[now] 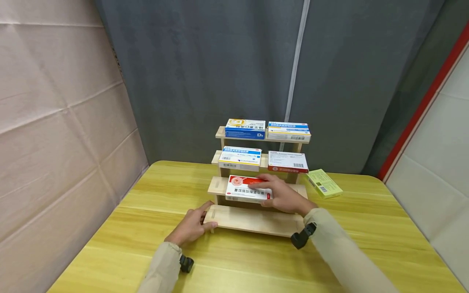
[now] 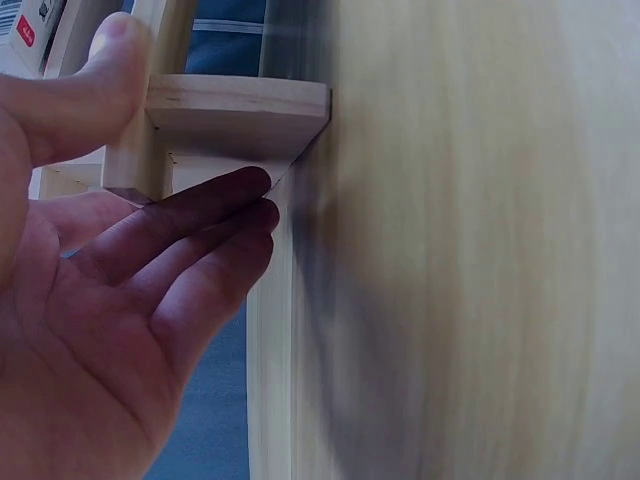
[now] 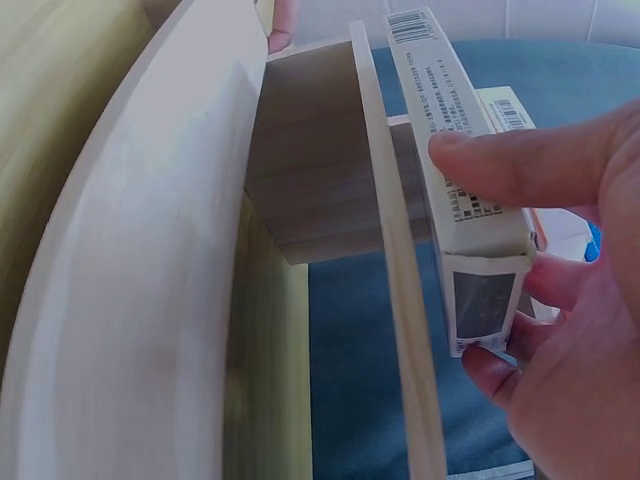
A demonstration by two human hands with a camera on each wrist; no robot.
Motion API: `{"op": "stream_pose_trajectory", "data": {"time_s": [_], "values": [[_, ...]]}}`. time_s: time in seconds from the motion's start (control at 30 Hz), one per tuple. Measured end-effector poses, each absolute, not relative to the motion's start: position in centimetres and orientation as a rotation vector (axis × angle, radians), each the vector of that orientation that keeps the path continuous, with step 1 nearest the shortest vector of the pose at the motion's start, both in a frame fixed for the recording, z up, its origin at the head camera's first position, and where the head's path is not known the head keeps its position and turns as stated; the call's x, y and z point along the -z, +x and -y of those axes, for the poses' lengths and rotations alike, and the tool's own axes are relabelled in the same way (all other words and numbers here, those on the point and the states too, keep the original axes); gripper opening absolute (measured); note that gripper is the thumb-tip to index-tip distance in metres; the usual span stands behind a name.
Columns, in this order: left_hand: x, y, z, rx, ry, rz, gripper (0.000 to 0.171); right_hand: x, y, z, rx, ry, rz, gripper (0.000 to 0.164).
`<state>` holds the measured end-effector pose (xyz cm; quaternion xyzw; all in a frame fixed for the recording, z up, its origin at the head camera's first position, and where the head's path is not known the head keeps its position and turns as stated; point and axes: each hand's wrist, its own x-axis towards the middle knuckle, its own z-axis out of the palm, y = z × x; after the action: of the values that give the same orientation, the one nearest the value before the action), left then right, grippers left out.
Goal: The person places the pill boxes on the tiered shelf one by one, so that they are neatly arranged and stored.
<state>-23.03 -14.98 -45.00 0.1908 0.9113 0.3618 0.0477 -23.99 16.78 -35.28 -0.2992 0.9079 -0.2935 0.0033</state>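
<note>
A stepped wooden display rack (image 1: 253, 219) stands on the table. My left hand (image 1: 192, 226) grips the left end of its lowest step, thumb over the board and fingers beneath, as the left wrist view shows at the board's end (image 2: 155, 110). On the second step from the bottom is a red and white medicine box (image 1: 243, 189), lying broad face up at the left. My right hand (image 1: 283, 193) holds this box at its right end. In the right wrist view the thumb (image 3: 480, 165) presses the box's barcoded side (image 3: 430, 90), with fingers around the far side.
Higher steps carry a blue and white box (image 1: 245, 129), two white boxes with blue bands (image 1: 288, 131) (image 1: 239, 158), and a white and dark red box (image 1: 288, 161). A light green box (image 1: 324, 183) lies on the table right of the rack. A grey curtain (image 1: 205, 73) hangs behind.
</note>
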Motion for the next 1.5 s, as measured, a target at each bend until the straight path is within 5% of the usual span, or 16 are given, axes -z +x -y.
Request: {"op": "stream_pose_trajectory", "data": {"time_s": [1.1, 1.5], "values": [[45.1, -23.1, 15.1, -1.120, 0.592, -2.775, 0.074, 35.9, -25.0, -13.6, 0.880, -0.961, -2.891, 0.053], [45.1, -23.3, 15.2, -1.133, 0.613, -2.765, 0.072, 35.8, -23.4, -15.2, 0.804, -0.914, -2.972, 0.067]]}}
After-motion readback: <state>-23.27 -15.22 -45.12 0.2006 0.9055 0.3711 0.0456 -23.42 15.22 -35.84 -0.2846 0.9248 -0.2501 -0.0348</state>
